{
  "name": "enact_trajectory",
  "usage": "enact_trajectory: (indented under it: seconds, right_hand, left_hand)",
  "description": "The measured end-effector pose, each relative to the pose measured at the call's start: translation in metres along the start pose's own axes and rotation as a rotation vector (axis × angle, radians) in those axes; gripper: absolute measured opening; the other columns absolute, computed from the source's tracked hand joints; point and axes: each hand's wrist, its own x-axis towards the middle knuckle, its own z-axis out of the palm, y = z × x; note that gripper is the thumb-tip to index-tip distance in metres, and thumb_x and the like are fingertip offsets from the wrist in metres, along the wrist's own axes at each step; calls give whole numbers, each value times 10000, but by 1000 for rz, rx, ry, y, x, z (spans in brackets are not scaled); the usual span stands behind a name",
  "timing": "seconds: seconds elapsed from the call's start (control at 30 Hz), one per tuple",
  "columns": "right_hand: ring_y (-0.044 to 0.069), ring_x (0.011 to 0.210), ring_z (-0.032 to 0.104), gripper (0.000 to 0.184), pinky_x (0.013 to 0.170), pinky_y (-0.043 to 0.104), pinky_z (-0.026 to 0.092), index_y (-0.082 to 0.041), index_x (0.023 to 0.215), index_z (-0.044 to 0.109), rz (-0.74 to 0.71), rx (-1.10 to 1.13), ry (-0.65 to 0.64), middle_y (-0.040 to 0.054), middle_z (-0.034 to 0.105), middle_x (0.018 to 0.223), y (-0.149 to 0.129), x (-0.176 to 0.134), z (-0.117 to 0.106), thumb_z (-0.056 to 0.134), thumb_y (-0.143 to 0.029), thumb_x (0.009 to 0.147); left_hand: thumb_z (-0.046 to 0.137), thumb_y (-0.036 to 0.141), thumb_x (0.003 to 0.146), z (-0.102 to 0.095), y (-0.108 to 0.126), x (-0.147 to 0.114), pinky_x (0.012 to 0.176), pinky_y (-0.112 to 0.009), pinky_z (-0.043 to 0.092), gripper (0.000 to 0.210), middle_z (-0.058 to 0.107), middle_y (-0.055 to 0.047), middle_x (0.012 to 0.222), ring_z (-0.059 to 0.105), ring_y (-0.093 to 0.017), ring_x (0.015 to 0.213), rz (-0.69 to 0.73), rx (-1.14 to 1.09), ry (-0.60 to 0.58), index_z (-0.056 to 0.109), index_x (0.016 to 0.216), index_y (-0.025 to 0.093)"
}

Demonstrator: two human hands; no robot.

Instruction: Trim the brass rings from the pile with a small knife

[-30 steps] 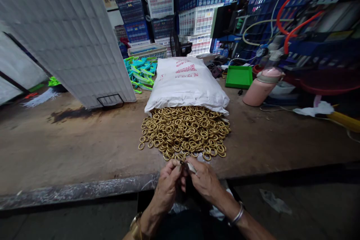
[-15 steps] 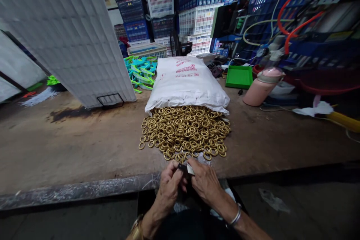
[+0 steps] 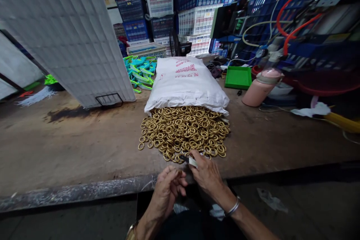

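Observation:
A heap of gold-coloured rings [image 3: 185,129] spills from the mouth of a white printed sack [image 3: 185,82] on the table. At the near edge of the heap, my right hand [image 3: 206,172] grips a small tool [image 3: 192,161] with a white handle and a dark flat tip pointing left. My left hand [image 3: 168,187] is just below and to the left, apart from the tool, with its fingers curled. A bit of gold shows at its thumb and fingertips, seemingly one ring [image 3: 180,173], mostly covered by the fingers.
The wooden table [image 3: 92,146] ends at a worn front edge close to my wrists. A tall white padded panel [image 3: 73,41] stands left. Teal and green plastic pieces [image 3: 142,71] lie behind it. A green tray [image 3: 238,77] and a pink bottle [image 3: 261,88] are right; stacked crates [image 3: 197,20] rise behind.
My hands have come apart: the left moved down and left, while the right rose slightly with the tool over the edge of the heap.

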Motion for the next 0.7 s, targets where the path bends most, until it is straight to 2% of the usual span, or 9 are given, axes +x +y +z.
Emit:
enact_trajectory:
  seconds: [0.13, 0.23, 0.3, 0.4, 0.5, 0.6, 0.7]
  right_hand:
    - [165, 729, 566, 234, 578, 253, 270, -211, 950, 511, 20, -98, -31, 43, 633, 853, -7, -1, 1, 430, -108, 756]
    - [160, 700, 562, 235, 568, 259, 249, -211, 916, 516, 49, -136, -28, 39, 631, 831, -9, -1, 3, 398, -78, 763]
    - [154, 683, 556, 231, 560, 259, 238, -203, 899, 513, 48, -138, -20, 38, 629, 817, -7, 0, 3, 388, -68, 760]
    - [136, 646, 530, 224, 546, 244, 235, -186, 862, 508, 50, -80, -26, 31, 616, 764, -3, 3, 1, 399, -48, 724]
    - [115, 569, 464, 111, 524, 223, 253, -184, 735, 488, 66, 138, -42, -5, 543, 624, 1, 7, -4, 396, -127, 758]
    - [104, 544, 407, 213, 512, 209, 293, -186, 662, 461, 42, 489, -78, -30, 464, 583, 1, 7, -9, 369, -302, 815]
    - [95, 551, 398, 228, 517, 202, 322, -180, 683, 487, 40, 757, -149, -39, 457, 594, -3, 3, -13, 420, -374, 782]
  left_hand:
    - [607, 292, 697, -5, 2, 2, 426, -191, 382, 213, 567, -19, 667, 499, -93, 516, -97, -141, -11, 568, 841, 140]
    - [614, 299, 680, -7, 3, 4, 438, -192, 386, 196, 560, -28, 651, 493, -88, 522, -160, -206, 11, 575, 720, 111]
    - [620, 308, 678, -9, 3, 5, 451, -198, 395, 217, 561, -37, 668, 504, -96, 553, -155, -212, 25, 546, 630, 109]
    - [621, 325, 690, -9, 2, 8, 448, -198, 398, 231, 557, -31, 696, 510, -101, 573, -92, -121, 27, 530, 647, 117]
    - [622, 358, 692, -5, 3, 11, 393, -168, 348, 256, 541, 5, 668, 480, -81, 510, 5, 57, 42, 528, 806, 149]
    - [615, 372, 693, 2, 7, 14, 353, -153, 279, 366, 511, 49, 580, 393, -54, 405, 107, 279, 52, 497, 975, 171]
    - [621, 364, 680, 10, 11, 16, 358, -157, 230, 356, 450, 78, 488, 316, -38, 364, 123, 395, 21, 532, 951, 151]
